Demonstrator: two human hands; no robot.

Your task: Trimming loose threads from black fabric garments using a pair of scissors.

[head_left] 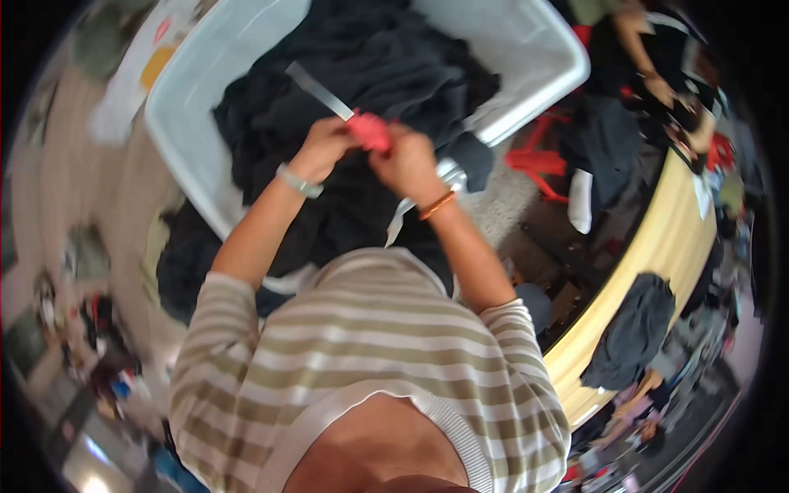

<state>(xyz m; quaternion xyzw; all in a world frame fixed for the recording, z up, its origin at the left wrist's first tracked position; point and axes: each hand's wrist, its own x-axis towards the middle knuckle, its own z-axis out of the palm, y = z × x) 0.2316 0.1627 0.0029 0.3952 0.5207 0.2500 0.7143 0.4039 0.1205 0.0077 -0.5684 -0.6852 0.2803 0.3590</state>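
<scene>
Both my hands meet over a heap of black cloth [362,57] in a large white plastic bin. Between them is a small pinkish-red bundle [371,131], blurred, its kind unclear. A pale, see-through strip [319,89] sticks out from it toward the far left. My left hand [321,150], with a light band at the wrist, pinches the bundle's left end where the strip starts. My right hand [408,167], with an orange-brown bracelet, grips its right side; some fingertips are hidden. Beside the right wrist lies something shiny and silvery [450,174].
The white bin's rim [182,177] curves around the cloth. More black cloth [185,263] spills over its near left side. To the right are a red frame [538,160], a wooden table edge [588,370] with a dark garment [631,333] on it, and another person's hand [659,89].
</scene>
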